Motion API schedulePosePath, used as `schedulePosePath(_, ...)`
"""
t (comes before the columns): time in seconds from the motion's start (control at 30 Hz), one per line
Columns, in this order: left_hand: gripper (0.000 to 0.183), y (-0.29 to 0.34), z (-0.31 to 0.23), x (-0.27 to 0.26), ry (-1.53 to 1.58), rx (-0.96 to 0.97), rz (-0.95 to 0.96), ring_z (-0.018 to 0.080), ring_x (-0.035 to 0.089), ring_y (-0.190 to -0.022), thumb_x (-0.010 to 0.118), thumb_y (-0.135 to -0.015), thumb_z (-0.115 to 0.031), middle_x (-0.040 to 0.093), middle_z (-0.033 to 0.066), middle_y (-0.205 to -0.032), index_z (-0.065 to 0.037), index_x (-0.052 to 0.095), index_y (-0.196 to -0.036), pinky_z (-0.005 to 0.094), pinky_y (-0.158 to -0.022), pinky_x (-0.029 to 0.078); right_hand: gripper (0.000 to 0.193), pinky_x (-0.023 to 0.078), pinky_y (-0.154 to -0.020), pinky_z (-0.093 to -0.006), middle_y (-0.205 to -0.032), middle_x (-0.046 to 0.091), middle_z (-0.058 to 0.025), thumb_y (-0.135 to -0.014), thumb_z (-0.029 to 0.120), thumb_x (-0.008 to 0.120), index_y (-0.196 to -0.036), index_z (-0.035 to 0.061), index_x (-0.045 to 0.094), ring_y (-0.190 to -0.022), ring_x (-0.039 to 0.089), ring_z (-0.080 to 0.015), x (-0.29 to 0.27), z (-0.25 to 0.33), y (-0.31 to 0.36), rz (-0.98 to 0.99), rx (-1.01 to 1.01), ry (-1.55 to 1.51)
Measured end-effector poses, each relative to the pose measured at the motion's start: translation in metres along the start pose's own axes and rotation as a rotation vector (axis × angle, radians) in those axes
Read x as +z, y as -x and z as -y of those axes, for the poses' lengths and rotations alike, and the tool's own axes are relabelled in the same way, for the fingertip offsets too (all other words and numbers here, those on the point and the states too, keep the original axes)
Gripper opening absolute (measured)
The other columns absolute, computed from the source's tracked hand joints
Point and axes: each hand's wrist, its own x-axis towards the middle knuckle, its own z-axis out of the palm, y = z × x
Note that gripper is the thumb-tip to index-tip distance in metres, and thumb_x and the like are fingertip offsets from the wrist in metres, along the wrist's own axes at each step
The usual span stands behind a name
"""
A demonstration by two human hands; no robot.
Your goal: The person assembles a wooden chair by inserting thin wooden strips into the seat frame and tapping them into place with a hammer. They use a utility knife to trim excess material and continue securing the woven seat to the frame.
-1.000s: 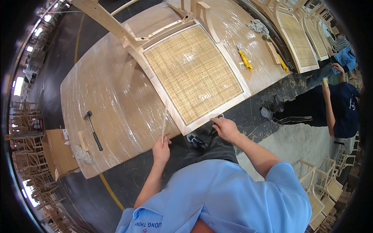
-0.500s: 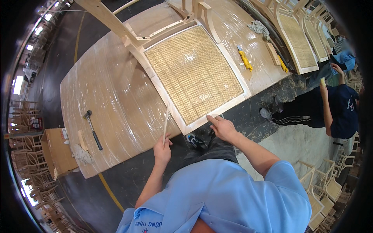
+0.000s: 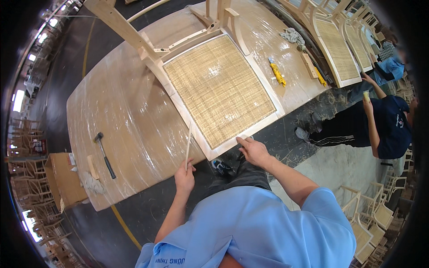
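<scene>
A person in a light blue shirt stands at a counter (image 3: 120, 116) covered in clear plastic film. Their left hand (image 3: 184, 177) is closed around the lower end of a thin, pale stick (image 3: 188, 145), which points away from the body; its tip overlaps the side of a seat frame, though I can't tell whether they touch. Their right hand (image 3: 253, 151) has its fingers bent at the frame's near edge; whether they pinch anything is unclear. Just ahead of both hands, on the counter, is a bare wooden chair (image 3: 273, 99) with a woven cane panel (image 3: 219, 91) facing up. Left of the left hand lie a black-handled hammer (image 3: 104, 155) and a crumpled cloth (image 3: 92, 183). Beyond the right hand, past the chair, lies a yellow-handled tool (image 3: 277, 74). A co-worker in dark clothes (image 3: 388, 125) stands farther right.
</scene>
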Motion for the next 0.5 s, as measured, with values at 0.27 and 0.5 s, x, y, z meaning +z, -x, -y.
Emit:
schedulePosePath(0.27,0.03,-0.001,-0.005,-0.001,0.037,-0.014,0.022,0.0143,0.062,-0.079,0.048,-0.105,-0.017,0.064,0.0052,-0.081,-0.003,0.065,-0.125,0.0295,-0.076,0.049,0.022,0.054,-0.082,-0.0482,-0.102,0.066,-0.016,-0.093,0.021,0.065,-0.11,0.0081,0.07,-0.095,0.066,-0.0381,-0.004,-0.005,-0.008,-0.192,0.196,-0.133)
schedulePosePath(0.5,0.03,-0.005,-0.001,0.0,0.026,-0.031,0.019,0.014,0.062,-0.076,0.049,-0.105,-0.018,0.065,0.0054,-0.079,-0.004,0.065,-0.126,0.0291,-0.074,0.049,0.016,0.053,-0.081,-0.0474,-0.1,0.066,-0.0146,-0.091,0.02,0.067,-0.099,0.0067,0.07,-0.092,0.066,-0.0375,-0.01,-0.008,-0.035,-0.257,0.238,-0.134)
